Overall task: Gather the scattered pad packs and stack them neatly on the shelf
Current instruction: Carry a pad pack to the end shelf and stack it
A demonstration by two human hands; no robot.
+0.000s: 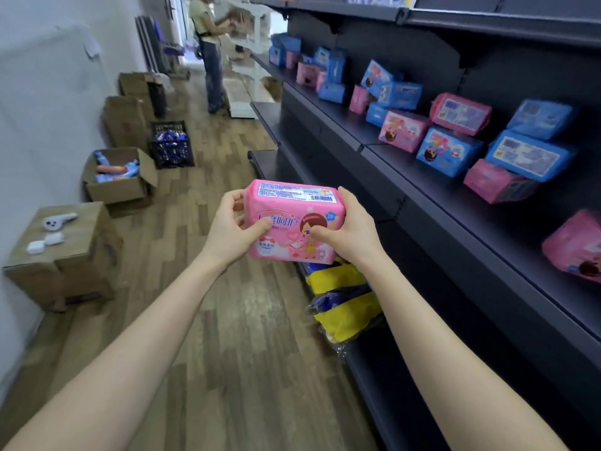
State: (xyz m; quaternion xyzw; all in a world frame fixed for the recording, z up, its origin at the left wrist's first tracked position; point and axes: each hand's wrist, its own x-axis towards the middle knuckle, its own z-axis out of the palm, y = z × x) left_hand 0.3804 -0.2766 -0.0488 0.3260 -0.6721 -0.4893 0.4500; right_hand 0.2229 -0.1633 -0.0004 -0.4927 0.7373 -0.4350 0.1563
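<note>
I hold a pink pad pack [289, 209] in front of me over the aisle floor, printed face toward me, barcode on top. My left hand [232, 231] grips its left end and my right hand [349, 227] grips its right end. To the right runs a dark shelf [422, 177] with several pink and blue pad packs lying scattered and tilted, among them a blue pack [530, 154], a pink pack [405, 130] and another pink pack [575, 249] at the right edge.
Yellow and blue wrapped bundles [341, 297] sit on the lower shelf under my right wrist. Cardboard boxes [65, 255] and a black crate [170, 144] line the left wall. A person [208, 50] stands far down the wooden-floored aisle.
</note>
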